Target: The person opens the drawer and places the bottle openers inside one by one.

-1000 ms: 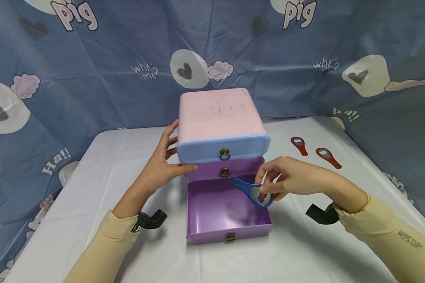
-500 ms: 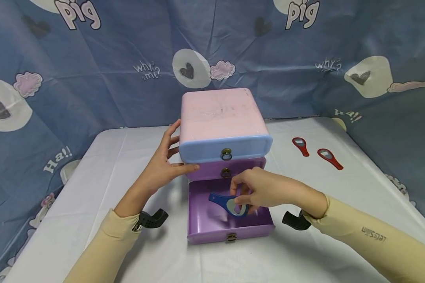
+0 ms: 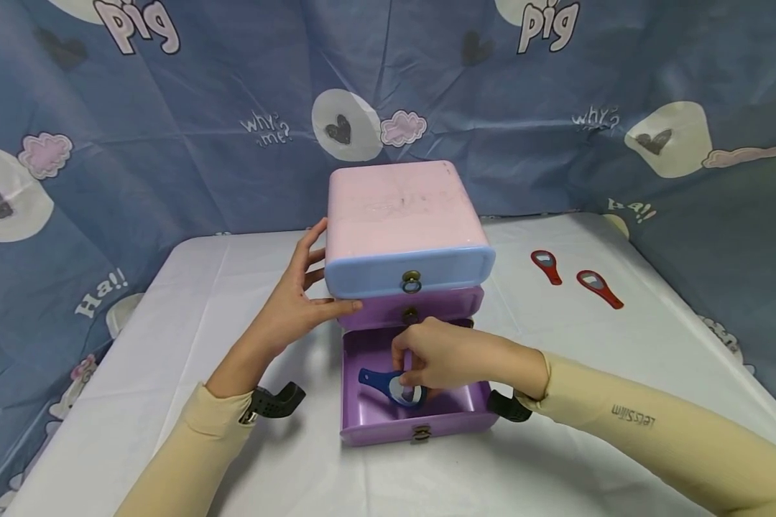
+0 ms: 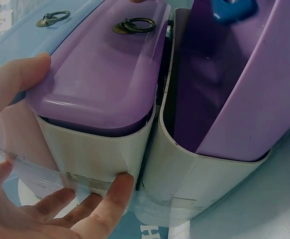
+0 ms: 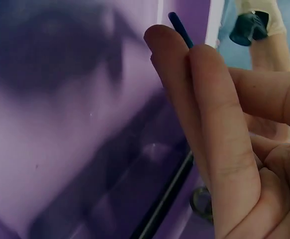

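Note:
My right hand [image 3: 442, 352] pinches a small blue magnifying glass [image 3: 376, 380] by its round lens end, with the handle pointing left. It is over the pulled-out bottom purple drawer [image 3: 362, 413]. In the right wrist view a thin blue edge [image 5: 180, 30] of it shows beyond the fingertips. My left hand [image 3: 291, 305] rests against the left side of the pink-topped drawer cabinet [image 3: 401, 208], fingers spread. Its thumb touches the front corner around the middle purple drawer [image 4: 97, 74].
Two red magnifying glasses [image 3: 598, 289] lie on the white-covered table [image 3: 556, 431] to the right. The top blue drawer [image 3: 375, 276] is closed and has a ring pull. Behind the cabinet hangs a blue printed cloth [image 3: 233, 179].
My right hand has moved left and lower with the blue magnifying glass, from the bottom drawer's right side to over its middle. The left hand has stayed on the cabinet.

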### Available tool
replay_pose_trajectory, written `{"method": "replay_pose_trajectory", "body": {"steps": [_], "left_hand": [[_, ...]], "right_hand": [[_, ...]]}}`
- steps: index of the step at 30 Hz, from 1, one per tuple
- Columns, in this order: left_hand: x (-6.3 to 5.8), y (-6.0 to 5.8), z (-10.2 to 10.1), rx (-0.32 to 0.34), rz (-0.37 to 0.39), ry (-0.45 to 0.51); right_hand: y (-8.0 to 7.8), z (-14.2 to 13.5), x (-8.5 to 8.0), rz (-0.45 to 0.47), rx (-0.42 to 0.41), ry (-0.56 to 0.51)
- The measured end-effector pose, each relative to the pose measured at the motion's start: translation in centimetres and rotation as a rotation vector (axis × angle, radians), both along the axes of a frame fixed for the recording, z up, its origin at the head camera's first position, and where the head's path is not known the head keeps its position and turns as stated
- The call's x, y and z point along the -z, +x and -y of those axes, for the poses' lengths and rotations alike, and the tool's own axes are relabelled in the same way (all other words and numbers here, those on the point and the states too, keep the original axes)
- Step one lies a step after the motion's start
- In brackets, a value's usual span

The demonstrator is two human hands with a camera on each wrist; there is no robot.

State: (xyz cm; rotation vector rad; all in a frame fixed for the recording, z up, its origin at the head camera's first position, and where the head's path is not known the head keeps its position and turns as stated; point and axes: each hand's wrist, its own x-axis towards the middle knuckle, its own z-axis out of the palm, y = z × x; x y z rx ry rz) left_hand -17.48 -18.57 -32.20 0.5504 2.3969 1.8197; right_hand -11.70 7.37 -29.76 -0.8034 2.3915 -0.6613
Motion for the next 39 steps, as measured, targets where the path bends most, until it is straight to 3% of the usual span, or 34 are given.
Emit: {"method": "replay_pose_trajectory", "body": {"steps": [8,24,39], "left_hand": [[-0.1,0.0,0.0,0.009,0.002,-0.006],[-0.1,0.2,0.1,0.005,0.001,-0.003],[-0.1,0.0,0.0,0.005,-0.003,-0.009]], "right_hand": [[0.0,1.0,0.3,-0.019,0.033,0.055],[-0.1,3.2,0.1,-0.014,-0.041,0.102],[-0.1,4.0,0.6,-0.030,-0.043,0.125]]}}
